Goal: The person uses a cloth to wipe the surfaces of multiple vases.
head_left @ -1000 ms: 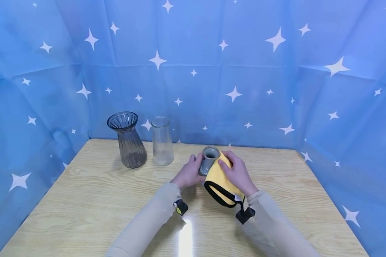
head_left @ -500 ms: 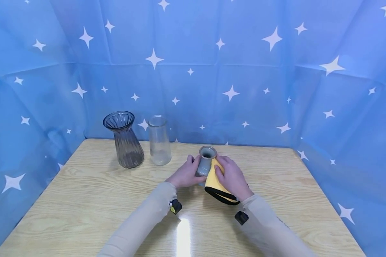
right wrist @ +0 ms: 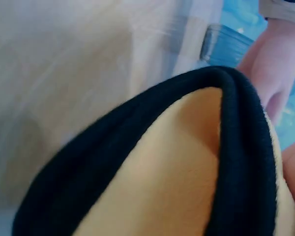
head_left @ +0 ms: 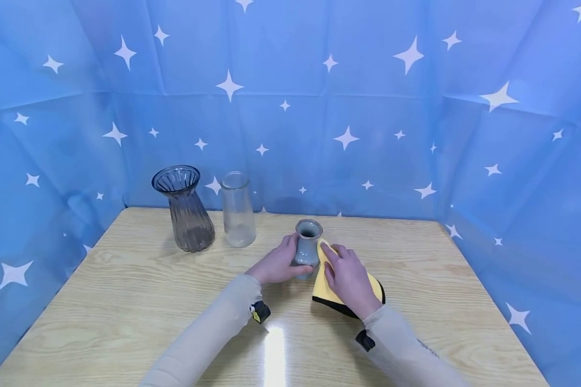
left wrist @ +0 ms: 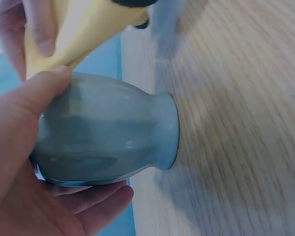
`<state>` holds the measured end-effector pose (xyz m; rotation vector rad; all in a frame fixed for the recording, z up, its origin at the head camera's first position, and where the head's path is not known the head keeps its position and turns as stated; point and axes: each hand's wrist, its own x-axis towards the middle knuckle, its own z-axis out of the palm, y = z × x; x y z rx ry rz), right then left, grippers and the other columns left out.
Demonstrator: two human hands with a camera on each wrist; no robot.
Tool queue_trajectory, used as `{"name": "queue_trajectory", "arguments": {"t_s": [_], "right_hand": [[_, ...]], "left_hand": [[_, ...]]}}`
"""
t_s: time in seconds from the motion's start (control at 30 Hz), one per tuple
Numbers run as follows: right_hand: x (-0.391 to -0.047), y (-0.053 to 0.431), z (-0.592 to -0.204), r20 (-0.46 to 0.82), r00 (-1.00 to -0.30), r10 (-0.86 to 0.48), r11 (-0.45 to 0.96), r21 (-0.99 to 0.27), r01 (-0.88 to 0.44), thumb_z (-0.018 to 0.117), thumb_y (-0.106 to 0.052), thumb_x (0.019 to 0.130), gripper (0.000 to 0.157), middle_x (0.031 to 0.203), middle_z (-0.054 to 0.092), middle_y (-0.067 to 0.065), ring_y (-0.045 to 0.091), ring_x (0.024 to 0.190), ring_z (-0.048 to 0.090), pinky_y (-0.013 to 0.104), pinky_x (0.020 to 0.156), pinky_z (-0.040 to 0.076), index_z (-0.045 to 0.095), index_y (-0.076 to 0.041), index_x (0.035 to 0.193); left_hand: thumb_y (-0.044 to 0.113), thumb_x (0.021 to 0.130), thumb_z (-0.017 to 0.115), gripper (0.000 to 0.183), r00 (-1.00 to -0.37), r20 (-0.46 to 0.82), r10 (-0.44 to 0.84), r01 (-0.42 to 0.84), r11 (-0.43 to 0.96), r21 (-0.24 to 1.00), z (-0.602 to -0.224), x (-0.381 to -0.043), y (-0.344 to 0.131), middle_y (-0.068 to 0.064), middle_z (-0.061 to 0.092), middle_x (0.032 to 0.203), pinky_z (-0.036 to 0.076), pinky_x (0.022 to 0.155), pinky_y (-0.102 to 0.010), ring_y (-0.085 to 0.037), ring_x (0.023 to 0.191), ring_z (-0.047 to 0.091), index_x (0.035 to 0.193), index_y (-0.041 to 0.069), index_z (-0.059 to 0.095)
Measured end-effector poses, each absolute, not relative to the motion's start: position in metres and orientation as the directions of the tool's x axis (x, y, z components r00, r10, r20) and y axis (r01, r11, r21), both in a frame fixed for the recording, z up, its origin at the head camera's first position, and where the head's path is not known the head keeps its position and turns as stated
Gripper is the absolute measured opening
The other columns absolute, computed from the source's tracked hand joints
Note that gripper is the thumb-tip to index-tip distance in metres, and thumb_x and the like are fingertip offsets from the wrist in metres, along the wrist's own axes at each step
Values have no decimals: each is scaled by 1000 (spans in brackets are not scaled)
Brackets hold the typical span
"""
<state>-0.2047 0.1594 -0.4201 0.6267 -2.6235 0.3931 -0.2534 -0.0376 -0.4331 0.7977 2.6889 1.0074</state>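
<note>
A small grey-blue glazed vase stands upright near the middle of the table. My left hand grips it from the left, thumb across its front; in the left wrist view the fingers wrap round the vase's body. On the right side, my right hand holds a yellow cloth with black edging against the vase. The folded cloth fills much of the right wrist view, where only a little of the right hand shows. Whether the vase's foot touches the table is hard to tell.
Toward the back left stand a smoky ribbed glass vase with a flared mouth and a clear glass vase. A blue star-patterned curtain surrounds the wooden table at the back and sides.
The right hand has turned and shifted on the cloth, whose lower part now spreads out toward the right. The left hand keeps its grip on the vase, which shows more of its front.
</note>
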Motion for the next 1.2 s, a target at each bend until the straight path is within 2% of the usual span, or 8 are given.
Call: {"name": "queue_trajectory", "arguments": {"t_s": [0.33, 0.5, 0.6, 0.77, 0.87, 1.0, 1.13, 1.2], "right_hand": [[-200, 156, -425, 422, -859, -292, 773, -425, -471, 66, -3, 88, 41, 110, 62, 23, 26, 73, 60, 38, 63, 51, 59, 4, 128], [-201, 153, -425, 350, -897, -268, 729, -536, -427, 65, -3, 89, 40, 114, 62, 25, 8, 45, 39, 31, 57, 46, 58, 6, 128], [-203, 154, -425, 323, -908, -266, 703, -580, -412, 64, -3, 90, 39, 117, 61, 26, 6, 40, 30, 29, 52, 44, 58, 6, 128], [-205, 156, -429, 237, -942, -237, 650, -682, -335, 62, -4, 92, 39, 120, 60, 25, 11, 47, 42, 30, 53, 46, 57, 7, 129], [-205, 159, -435, 176, -958, -227, 618, -734, -281, 61, -4, 93, 39, 122, 60, 24, 18, 71, 59, 35, 72, 52, 56, 8, 129], [-207, 161, -438, 157, -954, -255, 589, -757, -282, 60, -3, 93, 36, 122, 60, 24, 24, 95, 61, 41, 85, 51, 56, 9, 127], [-213, 161, -439, 121, -949, -290, 564, -780, -272, 59, -2, 94, 35, 116, 63, 23, 18, 65, 58, 31, 64, 52, 57, 9, 127], [-215, 160, -441, 77, -954, -288, 569, -788, -236, 60, -2, 93, 35, 118, 63, 21, 16, 61, 54, 28, 61, 49, 57, 8, 127]], "left_hand": [[40, 82, 76, 98, -851, 59, 522, 427, 621, 657, -429, -255, -49, -19, 46, 136, 43, 99, -40, -28, 120, 50, 150, -2, 18], [39, 80, 79, 100, -852, 61, 520, 425, 619, 661, -428, -256, -55, -19, 48, 134, 44, 97, -42, -29, 117, 52, 150, 0, 19], [41, 84, 75, 100, -846, 19, 532, 410, 629, 660, -428, -255, -56, -20, 45, 132, 45, 96, -43, -30, 117, 52, 152, 1, 14], [42, 86, 71, 104, -833, -60, 549, 346, 603, 719, -427, -253, -58, -21, 38, 135, 42, 101, -43, -31, 121, 47, 154, 3, 3], [42, 87, 70, 104, -820, -83, 566, 323, 578, 749, -427, -253, -59, -22, 33, 140, 38, 105, -44, -32, 127, 41, 154, 6, -1], [44, 91, 63, 98, -809, -106, 579, 310, 572, 759, -426, -256, -61, -24, 26, 146, 33, 108, -44, -34, 135, 33, 154, 6, -2], [42, 94, 59, 91, -809, -101, 579, 305, 560, 770, -425, -259, -62, -24, 22, 149, 32, 109, -46, -34, 137, 29, 154, 4, 2], [39, 94, 60, 90, -809, -95, 580, 301, 547, 781, -424, -258, -62, -24, 22, 149, 31, 109, -46, -34, 137, 28, 154, 5, 2]]}}
